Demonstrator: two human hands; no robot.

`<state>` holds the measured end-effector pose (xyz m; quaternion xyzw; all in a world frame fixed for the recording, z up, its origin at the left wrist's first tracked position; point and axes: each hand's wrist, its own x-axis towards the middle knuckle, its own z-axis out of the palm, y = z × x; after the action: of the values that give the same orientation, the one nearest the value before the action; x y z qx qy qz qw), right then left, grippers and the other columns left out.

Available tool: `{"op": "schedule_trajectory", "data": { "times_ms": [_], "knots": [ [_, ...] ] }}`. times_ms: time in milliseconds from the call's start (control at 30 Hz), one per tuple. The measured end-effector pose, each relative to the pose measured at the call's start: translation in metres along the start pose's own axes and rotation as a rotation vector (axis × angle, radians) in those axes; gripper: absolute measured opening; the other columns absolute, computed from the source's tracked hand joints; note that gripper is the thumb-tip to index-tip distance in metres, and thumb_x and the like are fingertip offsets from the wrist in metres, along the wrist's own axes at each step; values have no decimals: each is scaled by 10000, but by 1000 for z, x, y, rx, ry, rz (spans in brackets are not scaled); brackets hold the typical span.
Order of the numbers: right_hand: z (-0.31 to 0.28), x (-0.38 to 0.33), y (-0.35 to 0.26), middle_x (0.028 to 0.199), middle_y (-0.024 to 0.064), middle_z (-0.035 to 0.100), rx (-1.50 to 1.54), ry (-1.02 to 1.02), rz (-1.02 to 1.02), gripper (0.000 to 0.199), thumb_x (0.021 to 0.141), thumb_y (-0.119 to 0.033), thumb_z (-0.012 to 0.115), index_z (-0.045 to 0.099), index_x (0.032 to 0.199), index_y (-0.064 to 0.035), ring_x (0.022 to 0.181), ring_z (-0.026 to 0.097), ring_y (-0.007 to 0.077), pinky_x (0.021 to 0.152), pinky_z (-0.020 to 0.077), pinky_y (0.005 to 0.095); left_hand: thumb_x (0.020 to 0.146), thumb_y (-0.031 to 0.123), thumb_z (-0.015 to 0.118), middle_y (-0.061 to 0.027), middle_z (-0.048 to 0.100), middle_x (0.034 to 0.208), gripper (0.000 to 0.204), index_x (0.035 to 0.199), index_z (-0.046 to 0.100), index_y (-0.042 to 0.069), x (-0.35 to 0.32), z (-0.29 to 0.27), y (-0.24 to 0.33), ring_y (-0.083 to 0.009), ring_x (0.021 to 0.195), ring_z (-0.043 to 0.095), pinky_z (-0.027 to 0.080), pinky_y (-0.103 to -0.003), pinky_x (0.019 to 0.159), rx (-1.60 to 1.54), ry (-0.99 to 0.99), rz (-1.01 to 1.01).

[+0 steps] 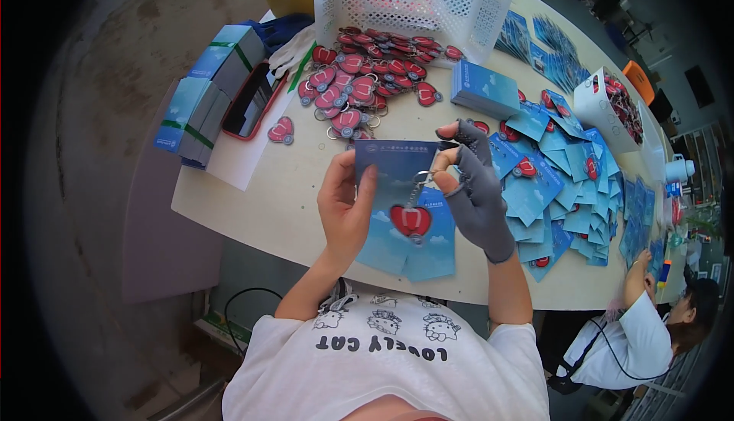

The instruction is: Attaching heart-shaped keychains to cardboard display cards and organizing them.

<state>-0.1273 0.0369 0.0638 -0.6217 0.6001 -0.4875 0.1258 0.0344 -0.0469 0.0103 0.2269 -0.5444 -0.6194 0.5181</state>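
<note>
My left hand [348,205], bare, pinches a blue card [386,163] by its left edge, thumb on the front. On my right hand [479,195] is a grey glove that leaves the fingertips bare; its fingers close on the metal ring of a heart keychain [410,221]. The red heart hangs by a short chain in front of the card. Below, another blue card [437,257] lies at the table's near edge, partly hidden. A heap of red heart keychains [348,89] lies beyond my hands, and one loose heart keychain [280,131] sits apart to the left.
A white perforated basket [417,1] stands behind the heap. Blue card stacks [483,89] and banded bundles [200,111] flank it, with a phone [252,100] at left. Cards with keychains [562,184] pile up at right, near a white bin [608,108]. Another person [627,337] works farther right.
</note>
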Motion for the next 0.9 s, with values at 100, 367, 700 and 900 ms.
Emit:
{"op": "schedule_trajectory", "data": {
  "times_ms": [100, 367, 700, 900],
  "knots": [
    [16, -7, 5, 1144, 190, 515, 79, 90, 62, 134, 913, -120, 610, 576, 917, 10, 1098, 525, 262, 905, 428, 341, 957, 29, 567, -37, 599, 1031, 213, 1162, 542, -27, -7, 11, 3, -71, 943, 560, 450, -218, 824, -92, -103, -84],
    [27, -21, -8, 911, 115, 543, 31, 241, 87, 128, 921, -128, 620, 575, 900, -10, 803, 565, 214, 691, 462, 315, 909, 45, 658, -46, 649, 1031, 211, 1101, 631, -39, -13, 24, 3, -83, 915, 592, 479, -232, 825, -257, -96, -208],
    [41, -27, -7, 1206, 143, 487, 334, 474, -7, 410, 885, -15, 659, 423, 1220, -1, 1045, 555, 192, 935, 469, 314, 951, 71, 598, -58, 644, 1053, 267, 1190, 568, -45, -19, 34, 16, -89, 944, 581, 466, -224, 827, -275, -108, -189],
    [27, -25, -14, 1264, 133, 479, 351, 309, 214, 480, 882, 37, 599, 396, 1315, 1, 1116, 546, 190, 934, 460, 286, 964, 32, 547, -70, 578, 1141, 356, 1300, 448, -32, -18, 32, 8, -99, 1046, 541, 438, -229, 894, -208, -167, -244]
  ]
}}
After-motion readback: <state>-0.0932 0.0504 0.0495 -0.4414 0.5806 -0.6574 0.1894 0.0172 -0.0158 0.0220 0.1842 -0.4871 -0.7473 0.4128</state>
